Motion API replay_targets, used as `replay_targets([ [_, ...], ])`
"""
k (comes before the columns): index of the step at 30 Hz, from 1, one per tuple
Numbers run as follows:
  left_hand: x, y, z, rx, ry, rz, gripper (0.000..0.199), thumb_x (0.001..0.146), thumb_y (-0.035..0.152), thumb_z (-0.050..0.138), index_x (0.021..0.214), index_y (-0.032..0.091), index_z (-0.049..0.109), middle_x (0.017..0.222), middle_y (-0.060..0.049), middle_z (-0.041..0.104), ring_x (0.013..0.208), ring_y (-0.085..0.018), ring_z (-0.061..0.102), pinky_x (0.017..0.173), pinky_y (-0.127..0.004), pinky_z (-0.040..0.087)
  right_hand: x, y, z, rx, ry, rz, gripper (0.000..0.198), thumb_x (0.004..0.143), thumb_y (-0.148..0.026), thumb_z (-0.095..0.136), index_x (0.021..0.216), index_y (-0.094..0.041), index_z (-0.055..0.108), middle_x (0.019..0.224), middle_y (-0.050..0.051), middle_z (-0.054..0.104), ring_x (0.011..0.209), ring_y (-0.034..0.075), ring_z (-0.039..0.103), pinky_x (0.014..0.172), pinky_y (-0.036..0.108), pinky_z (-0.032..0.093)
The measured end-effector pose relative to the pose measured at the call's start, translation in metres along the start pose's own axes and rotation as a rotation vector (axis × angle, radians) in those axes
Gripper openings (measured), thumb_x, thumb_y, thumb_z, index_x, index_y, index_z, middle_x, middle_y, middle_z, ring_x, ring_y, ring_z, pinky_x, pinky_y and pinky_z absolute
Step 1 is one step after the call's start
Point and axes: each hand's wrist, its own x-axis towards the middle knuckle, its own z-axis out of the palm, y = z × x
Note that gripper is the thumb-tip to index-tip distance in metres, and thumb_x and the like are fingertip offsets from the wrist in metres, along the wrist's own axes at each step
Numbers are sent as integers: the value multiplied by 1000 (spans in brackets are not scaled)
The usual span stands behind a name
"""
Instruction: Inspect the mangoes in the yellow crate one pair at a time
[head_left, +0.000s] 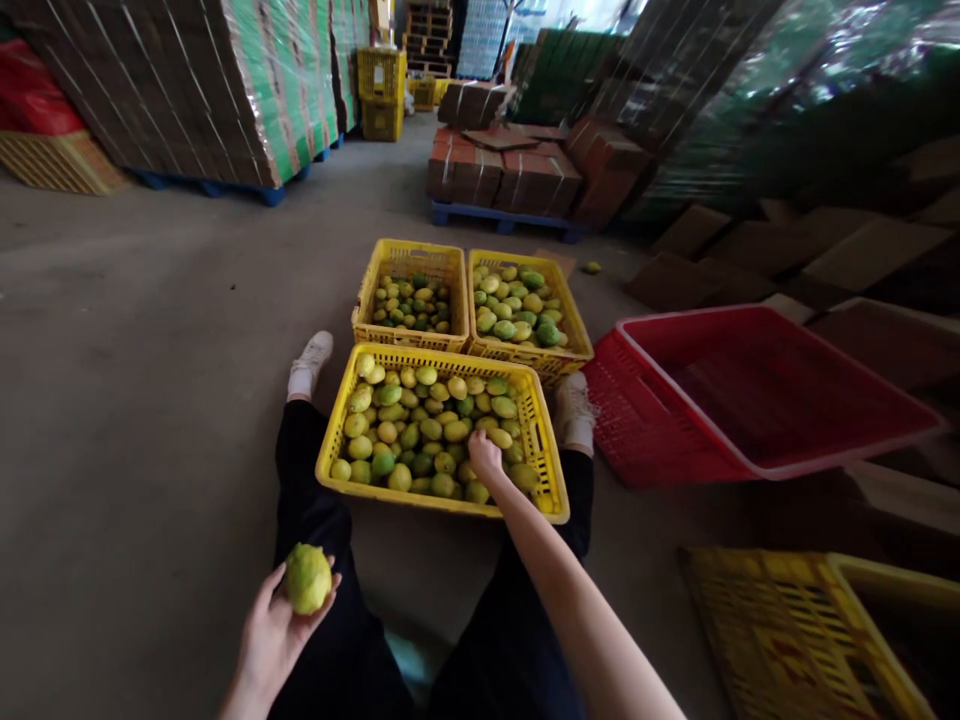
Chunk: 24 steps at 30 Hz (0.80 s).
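Observation:
A bumpy yellow-green lemon [308,579] rests in my left hand [279,615], with the fingers curled around it, over my left leg. My right hand [486,455] reaches into the front yellow crate [442,505], its fingers closed at a lemon [499,438] on the right side of the pile. The fingertips are partly hidden by the hand. Many yellow and green lemons [405,436] cover the bottom of this crate, which stands on the floor between my feet.
Behind it stand a left yellow crate [364,315] of smaller lemons and a right yellow crate [577,335] of larger ones. A red crate [652,420] and another yellow crate [780,630] are on my right. Stacked cartons [536,180] sit on a blue pallet [491,222] farther back.

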Motion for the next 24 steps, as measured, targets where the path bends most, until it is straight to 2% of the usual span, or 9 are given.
replay_targets([
  [4, 10, -2, 8, 95, -51, -7, 48, 94, 16, 55, 142, 9, 56, 100, -16, 78, 82, -26, 78, 71, -37, 66, -26, 25, -16, 131, 207, -43, 38, 95, -21, 60, 132, -13, 59, 135, 24, 60, 126, 33, 61, 95, 43, 57],
  [6, 16, -4, 16, 165, -128, -16, 39, 94, 19, 61, 132, 10, 62, 98, -14, 78, 77, -22, 76, 71, -34, 65, -42, 33, -26, 420, 389, -57, 41, 92, -33, 63, 129, -15, 61, 131, 21, 64, 125, 35, 60, 101, 51, 54],
  [8, 20, -6, 32, 212, -224, 46, 33, 91, 22, 67, 123, 13, 65, 98, -11, 77, 77, -21, 75, 72, -34, 65, -61, 31, -36, 902, 521, -58, 46, 84, -45, 70, 121, -18, 64, 122, 16, 68, 117, 33, 63, 100, 53, 54],
  [11, 13, -10, 68, 256, -324, 167, 40, 82, 24, 79, 119, 18, 64, 97, -6, 75, 76, -21, 74, 67, -33, 64, -97, 9, -46, 1591, 415, -11, 52, 79, -59, 72, 114, -21, 67, 116, 12, 72, 109, 30, 69, 93, 47, 58],
  [14, -8, -8, 107, 222, -449, 242, 57, 71, 18, 88, 122, 21, 65, 105, -6, 74, 93, -24, 73, 76, -32, 62, -133, -22, -54, 1939, 210, -51, 48, 80, -63, 71, 107, -23, 69, 111, 11, 75, 106, 29, 72, 89, 47, 60],
  [16, -27, -5, 126, 198, -550, 330, 61, 61, 8, 91, 116, 22, 68, 111, -7, 74, 111, -28, 70, 88, -33, 60, -155, -37, -59, 2004, 208, -89, 49, 79, -61, 74, 111, -25, 70, 112, 9, 76, 106, 28, 72, 89, 48, 60],
  [19, -55, 1, 138, 223, -662, 497, 67, 47, -5, 91, 106, 21, 72, 122, -8, 72, 129, -32, 60, 100, -32, 54, -183, -49, -73, 1922, 265, -177, 59, 70, -50, 87, 121, -26, 69, 118, 9, 76, 108, 28, 72, 94, 49, 59],
  [22, -74, 3, 136, 275, -651, 594, 71, 40, -12, 90, 101, 20, 75, 122, -9, 71, 138, -36, 52, 106, -32, 50, -205, -52, -90, 1736, 314, -343, 63, 62, -38, 95, 119, -23, 72, 124, 12, 74, 115, 31, 69, 100, 49, 58],
  [24, -80, 2, 131, 281, -613, 620, 69, 38, -14, 89, 98, 18, 76, 122, -11, 70, 142, -37, 48, 109, -33, 48, -216, -53, -99, 1619, 418, -427, 57, 66, -35, 94, 118, -23, 74, 127, 13, 73, 120, 32, 67, 102, 49, 57],
])
